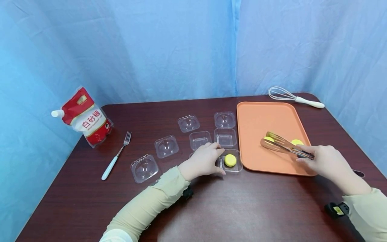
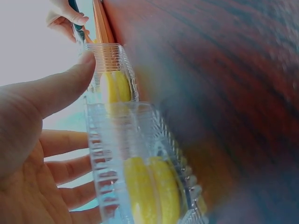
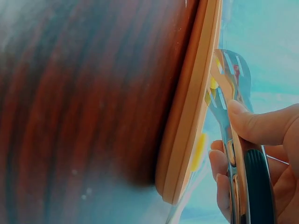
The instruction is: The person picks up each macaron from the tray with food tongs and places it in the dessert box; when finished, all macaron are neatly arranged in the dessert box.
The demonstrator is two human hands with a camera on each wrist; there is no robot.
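Note:
My right hand (image 1: 328, 164) holds metal serving tongs (image 3: 240, 135) by their dark handle. The tongs' ends straddle a yellow macaron (image 1: 268, 139) on the orange tray (image 1: 260, 117). A second yellow macaron (image 1: 297, 142) lies beside the tongs, nearer the hand. My left hand (image 1: 204, 161) grips a clear plastic box (image 1: 239, 164) at its left side, thumb by the front edge and index finger at the back. A yellow macaron (image 1: 230, 160) sits in that box. In the left wrist view, a nearer clear box (image 2: 105, 168) also holds a yellow macaron (image 2: 152, 189); the left hand mostly hides this box in the head view.
Two clear boxes (image 1: 225, 137) (image 1: 200, 139) stand behind the left hand. Several clear domed lids (image 1: 166, 147) lie left and behind. A fork (image 1: 116, 156) and a red-and-white sugar pouch (image 1: 87, 117) are at far left. A whisk (image 1: 294, 97) lies behind the tray.

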